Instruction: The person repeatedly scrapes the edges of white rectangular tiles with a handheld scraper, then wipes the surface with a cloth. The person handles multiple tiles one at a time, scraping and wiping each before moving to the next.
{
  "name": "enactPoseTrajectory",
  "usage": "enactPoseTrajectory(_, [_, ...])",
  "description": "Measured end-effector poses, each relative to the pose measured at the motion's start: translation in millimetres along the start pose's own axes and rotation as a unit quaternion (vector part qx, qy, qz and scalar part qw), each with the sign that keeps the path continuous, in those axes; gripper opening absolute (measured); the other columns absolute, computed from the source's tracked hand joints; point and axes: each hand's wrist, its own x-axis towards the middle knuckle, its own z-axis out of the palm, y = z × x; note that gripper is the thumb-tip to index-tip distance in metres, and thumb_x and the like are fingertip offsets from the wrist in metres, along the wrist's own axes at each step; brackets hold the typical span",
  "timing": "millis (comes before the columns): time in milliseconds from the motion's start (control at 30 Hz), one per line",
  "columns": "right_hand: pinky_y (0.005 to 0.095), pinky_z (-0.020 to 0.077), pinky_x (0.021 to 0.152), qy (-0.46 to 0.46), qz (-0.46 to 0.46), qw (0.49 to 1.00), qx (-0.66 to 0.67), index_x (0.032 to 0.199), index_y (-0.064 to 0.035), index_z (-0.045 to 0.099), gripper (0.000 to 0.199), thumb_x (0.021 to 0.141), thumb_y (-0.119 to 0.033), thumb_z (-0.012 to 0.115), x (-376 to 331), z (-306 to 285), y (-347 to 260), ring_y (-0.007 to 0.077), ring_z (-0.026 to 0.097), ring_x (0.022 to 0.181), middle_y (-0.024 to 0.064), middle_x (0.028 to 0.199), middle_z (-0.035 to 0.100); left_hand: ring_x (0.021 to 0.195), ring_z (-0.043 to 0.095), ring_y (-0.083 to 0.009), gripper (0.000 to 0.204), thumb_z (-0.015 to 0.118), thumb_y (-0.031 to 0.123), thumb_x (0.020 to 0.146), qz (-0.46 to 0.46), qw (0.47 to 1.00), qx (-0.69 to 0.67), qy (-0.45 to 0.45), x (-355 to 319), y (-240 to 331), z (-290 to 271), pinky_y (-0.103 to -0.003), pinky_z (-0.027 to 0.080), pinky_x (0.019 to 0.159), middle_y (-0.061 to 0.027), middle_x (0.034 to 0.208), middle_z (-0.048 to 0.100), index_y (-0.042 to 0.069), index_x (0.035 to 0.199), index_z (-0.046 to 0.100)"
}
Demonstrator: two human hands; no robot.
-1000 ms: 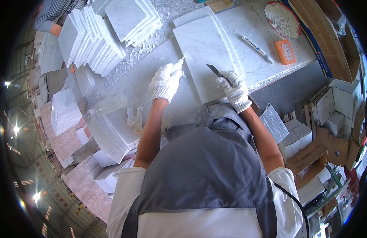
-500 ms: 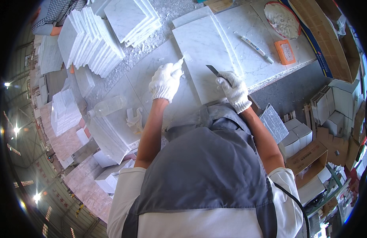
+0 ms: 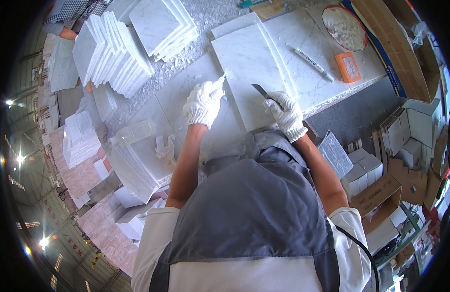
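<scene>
My left hand [image 3: 204, 104], in a white knit glove, is closed around a small white tube with a pointed tip [image 3: 220, 80]. The glove hides most of the tube. Its tip is beside a small glossy smear [image 3: 229, 74] at the left edge of a grey-veined white marble tile [image 3: 249, 68]. In a matching glove, my right hand [image 3: 286, 113] is closed on a scraper [image 3: 259, 90] with a flat dark blade. That blade points up and left over the same tile, and its handle is hidden in my fingers.
A paint marker [image 3: 313, 64], an orange block [image 3: 348, 67] and a red-rimmed dish of white paste [image 3: 345, 29] lie to the right. Left are a clear bottle [image 3: 133, 132] and stacked tiles [image 3: 110, 53]. A co-worker's arm [image 3: 66, 33] shows far left.
My hands shift only slightly, still gripping the tube and the scraper. At the upper left, the co-worker's arm has moved a little up.
</scene>
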Motion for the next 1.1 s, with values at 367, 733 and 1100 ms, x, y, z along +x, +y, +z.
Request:
enactPoseTrajectory(367, [0.0308,0.0545,0.070,0.008,-0.026,0.999,-0.028,0.110,-0.0003,0.069,0.020,0.095,-0.014,0.067,0.5,0.8,7.5,0.0162,0.068,0.073,0.0096,0.092,0.068,0.100,0.066,-0.0367,0.031,0.070,0.038,0.089,0.038,0.994,-0.069,0.071,-4.9,-12.2,10.4,-0.048,0.052,0.082,-0.0157,0.105,0.068,0.013,0.107,0.068])
enactPoseTrajectory(733, [0.0265,0.0533,0.070,0.054,0.084,0.987,0.124,0.111,-0.0010,0.070,0.021,0.097,-0.016,0.068,-20.6,-7.5,8.8,0.0098,0.065,0.075,0.0025,0.085,0.070,0.108,0.059,-0.0115,0.044,0.073,0.009,0.091,-0.095,0.783,-0.583,0.195,-13.5,-62.4,20.4,-0.028,0.048,0.096,-0.0055,0.117,0.064,-0.004,0.129,0.058])
enactPoseTrajectory(1100, [0.0317,0.0484,0.101,0.257,0.247,0.927,0.115,0.128,-0.0039,0.067,0.045,0.097,-0.036,0.066,-108.5,-63.6,-47.3,0.0203,0.065,0.112,0.0120,0.120,0.071,0.099,0.059,-0.0256,0.034,0.070,0.015,0.089,0.027,0.854,-0.434,0.286,44.6,-117.8,73.9,-0.040,0.050,0.090,-0.0140,0.109,0.064,-0.006,0.116,0.062])
